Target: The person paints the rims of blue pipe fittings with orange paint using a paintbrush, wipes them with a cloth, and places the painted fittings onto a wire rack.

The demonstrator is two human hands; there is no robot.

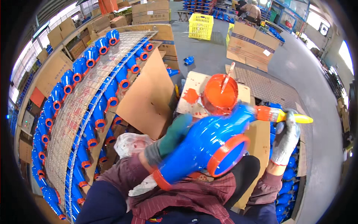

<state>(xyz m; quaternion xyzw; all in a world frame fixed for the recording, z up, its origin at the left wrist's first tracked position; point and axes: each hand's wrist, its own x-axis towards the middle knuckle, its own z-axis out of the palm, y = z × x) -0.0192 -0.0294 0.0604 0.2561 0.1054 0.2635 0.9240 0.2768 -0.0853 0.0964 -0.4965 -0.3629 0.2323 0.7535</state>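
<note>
Head view shows us a blue pipe fitting (197,136) with two ends coated orange-red; the third meets the brush (264,113), and we judge its coat unfinished, though blur hides the edge. The fitting lies between the hands, against the green-gloved left hand (174,135), whose finger closure we cannot tell. The right hand (286,140) has its fingers clamped on the brush's yellow handle, apart from the fitting.
</note>
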